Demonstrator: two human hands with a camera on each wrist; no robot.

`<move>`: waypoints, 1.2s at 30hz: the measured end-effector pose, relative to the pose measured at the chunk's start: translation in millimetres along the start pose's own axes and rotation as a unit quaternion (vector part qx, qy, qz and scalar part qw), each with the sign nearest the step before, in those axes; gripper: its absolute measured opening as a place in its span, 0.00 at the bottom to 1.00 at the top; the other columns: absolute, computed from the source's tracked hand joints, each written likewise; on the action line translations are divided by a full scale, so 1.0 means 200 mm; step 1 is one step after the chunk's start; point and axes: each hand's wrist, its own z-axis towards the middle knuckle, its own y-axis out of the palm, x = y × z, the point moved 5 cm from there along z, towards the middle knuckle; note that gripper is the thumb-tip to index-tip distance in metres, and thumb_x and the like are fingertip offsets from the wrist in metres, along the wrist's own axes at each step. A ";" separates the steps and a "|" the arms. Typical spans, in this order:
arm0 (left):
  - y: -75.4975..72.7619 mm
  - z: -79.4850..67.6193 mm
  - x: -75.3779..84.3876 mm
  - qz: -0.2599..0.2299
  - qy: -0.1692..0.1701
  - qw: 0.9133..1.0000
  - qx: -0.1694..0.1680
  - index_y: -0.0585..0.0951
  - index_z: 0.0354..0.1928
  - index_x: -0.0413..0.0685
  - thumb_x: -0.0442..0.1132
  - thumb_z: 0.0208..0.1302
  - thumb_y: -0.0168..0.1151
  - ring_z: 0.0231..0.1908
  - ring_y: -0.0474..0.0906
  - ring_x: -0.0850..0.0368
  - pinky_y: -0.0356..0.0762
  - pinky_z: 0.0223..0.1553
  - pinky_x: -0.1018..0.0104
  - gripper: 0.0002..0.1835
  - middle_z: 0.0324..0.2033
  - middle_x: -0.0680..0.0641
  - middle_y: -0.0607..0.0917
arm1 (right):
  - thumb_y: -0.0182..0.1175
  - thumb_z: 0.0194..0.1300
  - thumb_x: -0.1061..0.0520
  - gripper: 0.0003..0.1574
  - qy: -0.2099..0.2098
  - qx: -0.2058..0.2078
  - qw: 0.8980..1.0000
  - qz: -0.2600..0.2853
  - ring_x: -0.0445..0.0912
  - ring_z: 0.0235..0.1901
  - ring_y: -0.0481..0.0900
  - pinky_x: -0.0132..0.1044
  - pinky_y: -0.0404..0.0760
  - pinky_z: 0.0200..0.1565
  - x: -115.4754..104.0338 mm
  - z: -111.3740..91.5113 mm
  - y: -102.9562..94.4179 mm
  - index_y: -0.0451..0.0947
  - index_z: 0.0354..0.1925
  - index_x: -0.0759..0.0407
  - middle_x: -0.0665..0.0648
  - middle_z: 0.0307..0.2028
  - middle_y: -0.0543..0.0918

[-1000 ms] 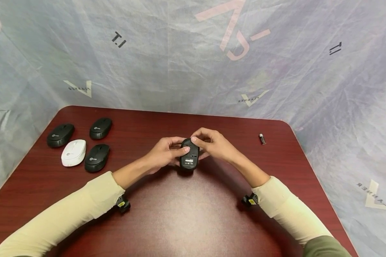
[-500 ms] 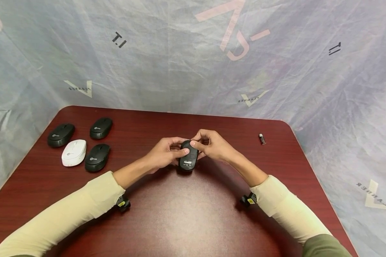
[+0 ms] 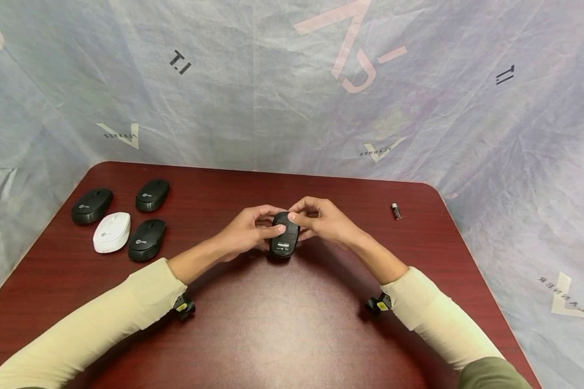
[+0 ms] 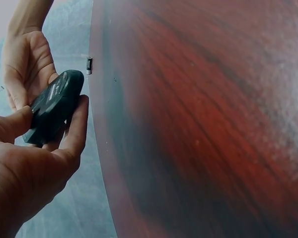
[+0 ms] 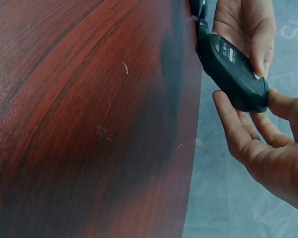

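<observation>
Between both hands, above the table's middle, is a black computer mouse (image 3: 283, 240) with its labelled underside facing up. My left hand (image 3: 245, 232) grips its left side, thumb lying on the underside and fingers beneath. At the far end, my right hand (image 3: 327, 220) pinches the mouse, its thumb at the top edge and other fingers behind. In the left wrist view the mouse (image 4: 57, 106) appears tilted in the left hand's grip. The right wrist view shows the label on the mouse (image 5: 233, 69) and the right thumb touching its end.
On the left of the reddish-brown table (image 3: 282, 324) lie a white mouse (image 3: 112, 232) and three black mice, one of them a black mouse (image 3: 147, 240) nearest the left forearm. A small battery (image 3: 396, 210) lies at the right. Grey printed fabric (image 3: 253, 97) hangs behind.
The underside of the held mouse looked open near its far end a second ago; now that surface looks smooth and covered. The mouse has tilted slightly, and both hands keep hold of it.
</observation>
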 end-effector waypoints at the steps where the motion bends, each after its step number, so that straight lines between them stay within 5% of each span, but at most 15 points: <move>1: 0.00 0.00 0.00 0.001 0.001 1.000 -0.001 0.77 0.77 0.39 0.31 0.81 0.67 0.51 0.91 0.51 0.98 0.47 0.52 0.26 0.61 0.33 0.87 | 0.64 0.84 0.62 0.15 0.001 -0.002 1.000 0.003 0.49 0.44 0.90 0.64 0.96 0.54 0.00 0.00 0.00 0.81 0.61 0.71 0.62 0.45 0.86; 17: -0.02 -0.02 0.00 0.056 0.018 0.998 -0.010 0.79 0.76 0.37 0.33 0.81 0.67 0.57 0.90 0.49 0.97 0.55 0.56 0.26 0.63 0.33 0.87 | 0.65 0.83 0.63 0.17 -0.009 -0.028 1.000 -0.007 0.48 0.45 0.92 0.68 0.92 0.59 0.00 -0.02 -0.01 0.82 0.63 0.72 0.66 0.51 0.87; 25: -0.04 -0.06 0.00 0.110 0.058 0.992 -0.036 0.81 0.74 0.34 0.33 0.81 0.68 0.65 0.89 0.43 0.93 0.62 0.60 0.24 0.66 0.33 0.88 | 0.70 0.80 0.59 0.18 -0.056 -0.029 0.989 -0.137 0.47 0.54 0.92 0.46 0.94 0.59 -0.01 -0.06 0.00 0.89 0.63 0.63 0.61 0.57 0.94; 28: -0.06 -0.08 0.01 0.171 0.087 0.981 -0.037 0.84 0.70 0.37 0.35 0.79 0.72 0.62 0.91 0.45 0.93 0.62 0.59 0.22 0.62 0.37 0.91 | 0.73 0.78 0.58 0.15 -0.093 -0.025 0.977 -0.192 0.47 0.54 0.92 0.42 0.92 0.57 -0.03 -0.07 0.03 0.91 0.59 0.60 0.58 0.53 0.96; 36: -0.10 -0.17 0.02 0.317 0.204 0.925 -0.051 0.91 0.60 0.45 0.32 0.67 0.83 0.65 0.90 0.45 0.89 0.69 0.45 0.20 0.61 0.45 0.93 | 0.80 0.71 0.61 0.12 -0.205 -0.035 0.932 -0.296 0.49 0.53 0.91 0.44 0.96 0.56 -0.07 -0.13 0.18 0.91 0.50 0.60 0.57 0.50 0.92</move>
